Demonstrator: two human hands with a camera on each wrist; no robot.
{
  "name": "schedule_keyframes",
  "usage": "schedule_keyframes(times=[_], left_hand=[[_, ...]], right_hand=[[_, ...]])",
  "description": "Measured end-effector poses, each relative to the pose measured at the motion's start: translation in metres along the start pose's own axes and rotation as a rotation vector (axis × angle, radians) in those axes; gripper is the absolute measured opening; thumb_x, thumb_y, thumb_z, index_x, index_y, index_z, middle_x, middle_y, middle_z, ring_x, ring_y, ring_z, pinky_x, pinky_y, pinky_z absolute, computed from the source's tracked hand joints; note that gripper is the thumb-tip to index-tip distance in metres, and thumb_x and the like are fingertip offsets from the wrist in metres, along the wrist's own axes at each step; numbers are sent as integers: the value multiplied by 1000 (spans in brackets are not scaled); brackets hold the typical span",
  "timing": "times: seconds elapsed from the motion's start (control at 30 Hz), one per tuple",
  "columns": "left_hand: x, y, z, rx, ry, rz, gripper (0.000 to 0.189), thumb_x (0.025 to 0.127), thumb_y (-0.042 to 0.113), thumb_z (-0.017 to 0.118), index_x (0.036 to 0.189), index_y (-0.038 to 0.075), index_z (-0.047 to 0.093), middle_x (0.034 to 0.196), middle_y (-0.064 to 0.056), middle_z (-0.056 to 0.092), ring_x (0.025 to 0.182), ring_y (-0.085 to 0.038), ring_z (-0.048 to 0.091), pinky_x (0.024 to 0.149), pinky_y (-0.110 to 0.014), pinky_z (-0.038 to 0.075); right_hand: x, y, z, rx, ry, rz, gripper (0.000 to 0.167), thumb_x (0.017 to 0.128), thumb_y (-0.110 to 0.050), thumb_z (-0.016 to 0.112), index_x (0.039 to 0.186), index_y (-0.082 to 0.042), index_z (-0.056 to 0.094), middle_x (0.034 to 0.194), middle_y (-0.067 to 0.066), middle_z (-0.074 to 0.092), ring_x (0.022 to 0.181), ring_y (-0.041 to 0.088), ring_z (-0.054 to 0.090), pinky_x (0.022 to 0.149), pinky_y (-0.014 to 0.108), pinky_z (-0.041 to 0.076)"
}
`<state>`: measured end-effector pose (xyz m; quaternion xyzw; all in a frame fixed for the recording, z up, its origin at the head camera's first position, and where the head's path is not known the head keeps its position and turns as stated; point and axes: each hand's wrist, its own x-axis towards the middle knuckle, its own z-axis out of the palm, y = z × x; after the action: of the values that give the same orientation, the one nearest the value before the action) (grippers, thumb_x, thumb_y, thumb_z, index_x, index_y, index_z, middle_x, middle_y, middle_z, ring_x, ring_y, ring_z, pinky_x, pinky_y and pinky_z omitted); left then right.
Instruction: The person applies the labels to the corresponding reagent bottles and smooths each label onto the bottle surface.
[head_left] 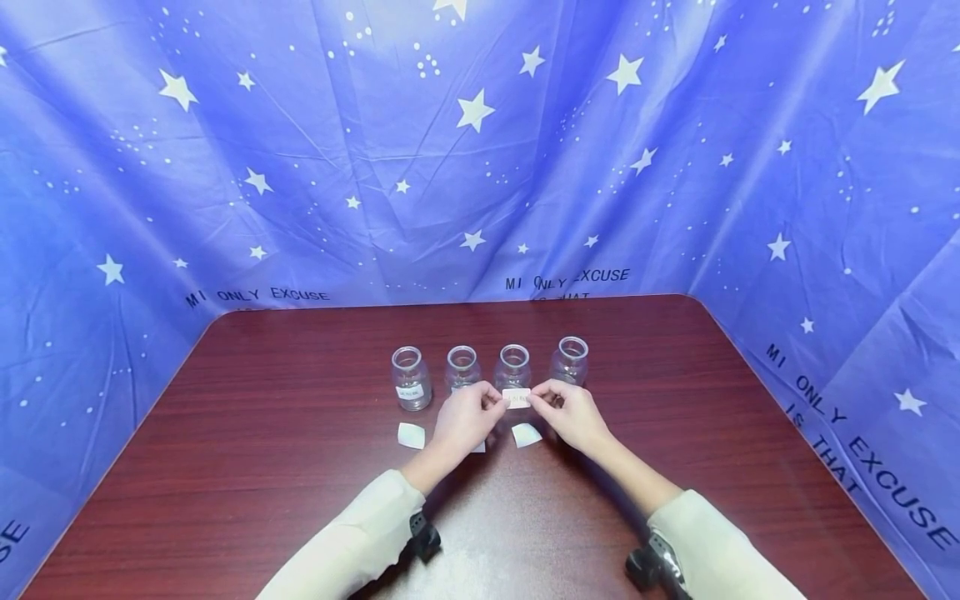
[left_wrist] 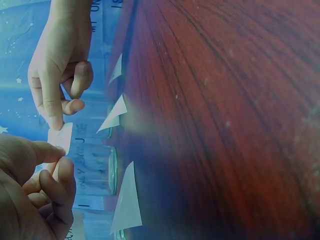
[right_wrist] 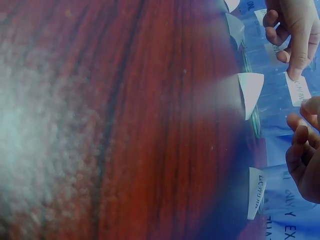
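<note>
Between thumb and fingers, my left hand (head_left: 463, 417) pinches the left end of a small white label (head_left: 517, 398) with handwriting. The label's right end is pinched by my right hand (head_left: 576, 415). It stands stretched in front of the third glass jar from the left (head_left: 514, 360); whether it touches the glass I cannot tell. A similar label is on the leftmost jar (head_left: 408, 367). Behind my left hand, the second jar (head_left: 462, 360) is partly covered; its label (right_wrist: 275, 52) shows in the right wrist view. The rightmost jar (head_left: 573, 354) stands partly behind my right hand.
Curled blank white papers lie on the table in front of the jars: one at left (head_left: 411, 435), one in the middle (head_left: 527, 435), one partly under my left wrist. A written label (right_wrist: 255, 192) rests near my right hand. A starry blue curtain (head_left: 480, 167) surrounds the brown table (head_left: 300, 400).
</note>
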<state>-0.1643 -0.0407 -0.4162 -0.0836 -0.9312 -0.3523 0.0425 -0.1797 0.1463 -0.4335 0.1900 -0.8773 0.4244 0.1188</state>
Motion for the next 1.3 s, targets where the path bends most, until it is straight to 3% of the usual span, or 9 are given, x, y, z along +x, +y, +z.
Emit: schedule_keyframes(times=[0.23,0.6,1.3], left_hand=[[4,1,2,32,-24,-9,14,89,30,59,87,16,64,62,10,62,44,0,52,52,-22,42],[7,1,6,125,10,15,13,89,28,59,83,17,64,59,10,56,49,-3,47,48,-21,37],[9,5,7,175,36,27,18,91,28,58,83,14,66,61,5,59,48,-6,47,45,-22,37]], right_hand=[[3,5,3,-29,20,6,6,84,-13,67,85,-7,68,64,-3,61,56,2,48,52,18,43],[5,8,4,-28,27,17,6,84,-12,67,87,-7,69,65,-2,62,55,2,48,51,18,42],[7,8,7,-75,55,17,9,85,-18,68,85,-10,69,64,-5,62,57,2,50,52,18,42]])
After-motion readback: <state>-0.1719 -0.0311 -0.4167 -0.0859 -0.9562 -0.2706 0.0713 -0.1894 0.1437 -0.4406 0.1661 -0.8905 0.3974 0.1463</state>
